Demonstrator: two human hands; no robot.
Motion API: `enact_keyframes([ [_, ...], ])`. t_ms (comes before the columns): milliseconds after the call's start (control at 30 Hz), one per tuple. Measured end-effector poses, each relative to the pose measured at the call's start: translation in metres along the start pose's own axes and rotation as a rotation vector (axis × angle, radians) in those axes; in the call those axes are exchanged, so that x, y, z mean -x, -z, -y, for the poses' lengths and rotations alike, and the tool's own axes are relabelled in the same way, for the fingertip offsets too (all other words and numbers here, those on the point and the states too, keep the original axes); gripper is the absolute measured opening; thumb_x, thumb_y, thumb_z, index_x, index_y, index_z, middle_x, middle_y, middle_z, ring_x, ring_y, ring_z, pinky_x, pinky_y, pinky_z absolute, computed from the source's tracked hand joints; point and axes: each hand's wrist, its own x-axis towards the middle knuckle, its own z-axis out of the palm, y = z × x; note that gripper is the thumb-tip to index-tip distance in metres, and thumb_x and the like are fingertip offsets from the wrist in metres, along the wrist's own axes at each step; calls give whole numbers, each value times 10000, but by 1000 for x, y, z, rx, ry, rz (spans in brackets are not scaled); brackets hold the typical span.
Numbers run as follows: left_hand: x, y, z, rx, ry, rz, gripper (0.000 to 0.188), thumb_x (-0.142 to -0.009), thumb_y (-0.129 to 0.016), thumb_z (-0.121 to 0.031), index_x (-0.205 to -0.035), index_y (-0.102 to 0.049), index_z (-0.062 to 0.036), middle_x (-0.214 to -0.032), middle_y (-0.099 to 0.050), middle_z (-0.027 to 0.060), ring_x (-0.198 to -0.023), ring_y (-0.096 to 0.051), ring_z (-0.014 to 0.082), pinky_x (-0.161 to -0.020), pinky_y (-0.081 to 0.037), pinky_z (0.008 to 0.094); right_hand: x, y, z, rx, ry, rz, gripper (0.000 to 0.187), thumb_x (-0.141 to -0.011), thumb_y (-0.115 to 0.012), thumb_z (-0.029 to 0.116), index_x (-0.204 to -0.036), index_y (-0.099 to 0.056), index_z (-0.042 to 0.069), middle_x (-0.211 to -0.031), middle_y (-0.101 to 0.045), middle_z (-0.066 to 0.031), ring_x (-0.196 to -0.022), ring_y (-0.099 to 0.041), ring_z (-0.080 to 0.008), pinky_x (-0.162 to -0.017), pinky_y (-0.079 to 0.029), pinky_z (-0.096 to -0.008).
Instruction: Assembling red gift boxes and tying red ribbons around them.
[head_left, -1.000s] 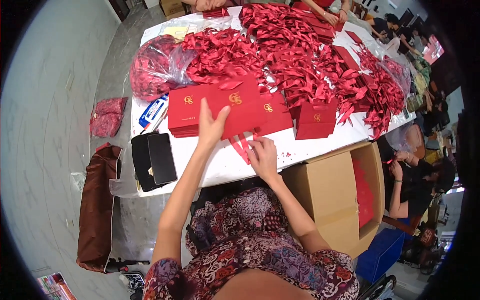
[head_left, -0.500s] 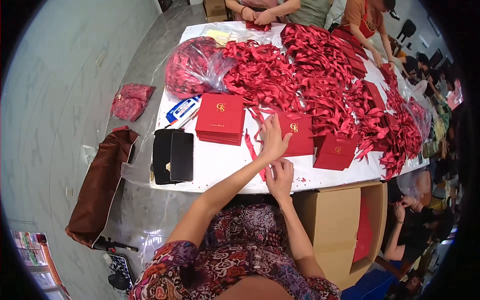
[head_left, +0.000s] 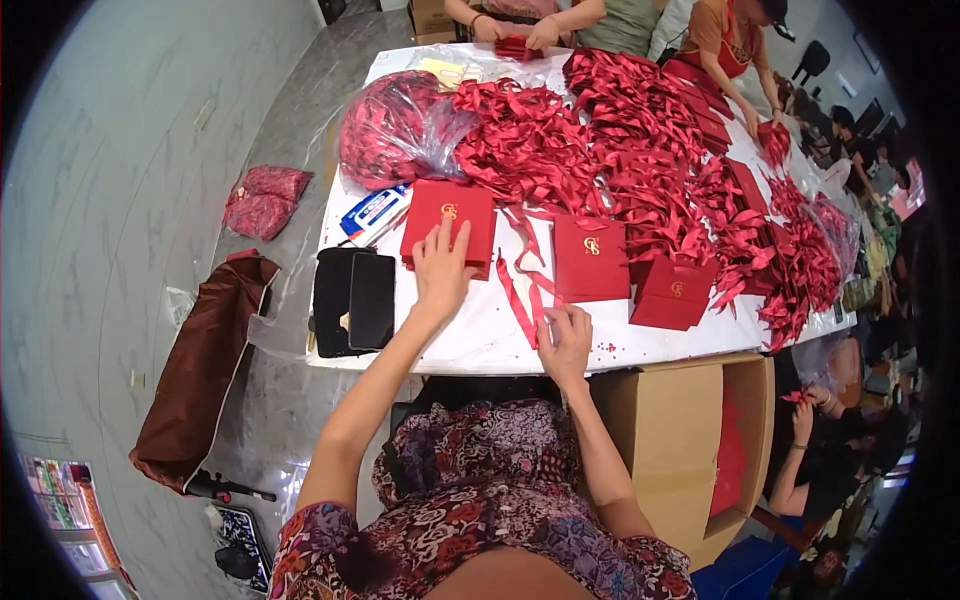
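Note:
My left hand (head_left: 441,272) lies with fingers spread on top of a stack of flat red paper bags (head_left: 478,215), each printed with a gold emblem. To the right, near the table's front edge, my right hand (head_left: 565,340) has its fingers bent together at the end of a red ribbon (head_left: 515,303). The ribbon loops across the white tabletop between the stack and a single flat red bag (head_left: 580,277). Farther right lie a few more red bags (head_left: 668,300), overlapping and slightly tilted.
A heap of red ribbons (head_left: 530,140) covers the table's far side, beside a clear plastic bag (head_left: 390,135) full of them. At left lie a black phone (head_left: 372,300) and a blue-white packet (head_left: 375,213). A cardboard box (head_left: 675,420) stands below the front edge. Co-workers handle red pieces opposite.
My left hand has moved left from the single red bag onto the stack. My right hand stays near the front edge at the ribbon, which now lies in a wider loop.

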Motion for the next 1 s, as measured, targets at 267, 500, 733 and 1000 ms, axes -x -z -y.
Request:
enact_keyframes([
  [267,29,3,-9,19,-113,-92,623,-753,-589,24,-1341,-589,-183,-1366,-541,120,-1114,-507,299,-920,-384,434,3,-3,-7,8,-2,-3,220,-802,-724,145,-1001,-663,71,-1027,-592,-128,-992,-563,-313,-844,-444,-427],
  [500,121,16,-45,115,-110,23,588,-775,-609,-14,-1348,-578,-142,-1319,-548,121,-1118,-498,328,-933,-387,460,1,-3,-8,-12,-1,-7,200,-812,-718,136,-993,-664,71,-1031,-594,-119,-973,-564,-305,-828,-444,-428],
  [733,142,17,-45,134,-117,61,570,-747,-691,-94,-1309,-597,-111,-1304,-554,119,-1115,-491,332,-950,-385,459,-24,1,0,15,-75,39,136,-832,-706,144,-949,-686,77,-909,-598,-109,-867,-566,-313,-753,-450,-418],
  [1000,114,25,-33,380,-83,253,495,-792,-756,-258,-1239,-633,-82,-1235,-586,136,-1086,-527,312,-955,-392,438,-52,-35,-7,169,-23,95,147,-842,-710,182,-900,-675,51,-876,-603,-122,-842,-576,-340,-739,-465,-444],
])
